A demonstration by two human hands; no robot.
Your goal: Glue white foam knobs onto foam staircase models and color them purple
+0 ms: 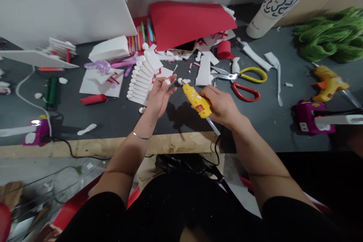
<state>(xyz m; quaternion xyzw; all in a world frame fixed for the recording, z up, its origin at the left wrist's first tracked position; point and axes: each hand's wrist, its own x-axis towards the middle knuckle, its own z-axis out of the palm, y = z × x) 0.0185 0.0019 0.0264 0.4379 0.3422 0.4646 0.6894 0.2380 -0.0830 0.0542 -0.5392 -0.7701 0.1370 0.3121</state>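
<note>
Glue gun (198,103): center of frame, grasped by right hand (219,104). Left hand (159,97): left of glue gun, fingers partly spread, small white piece (167,82) at fingertips. Scissors (239,77): right of center, on table (176,119).

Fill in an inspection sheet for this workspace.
Surface: dark tabletop, scraps scattered.
Job's things: yellow glue gun, small white piece, fanned white strips.
Clutter: open scissors, red roll, green yarn.
Hands: right hand grips the glue gun; left hand holds the small white piece at its fingertips.
Cables: black cable over the front edge; white cable at far left.
Surroundings: white bottle behind, second glue gun at right.
</note>
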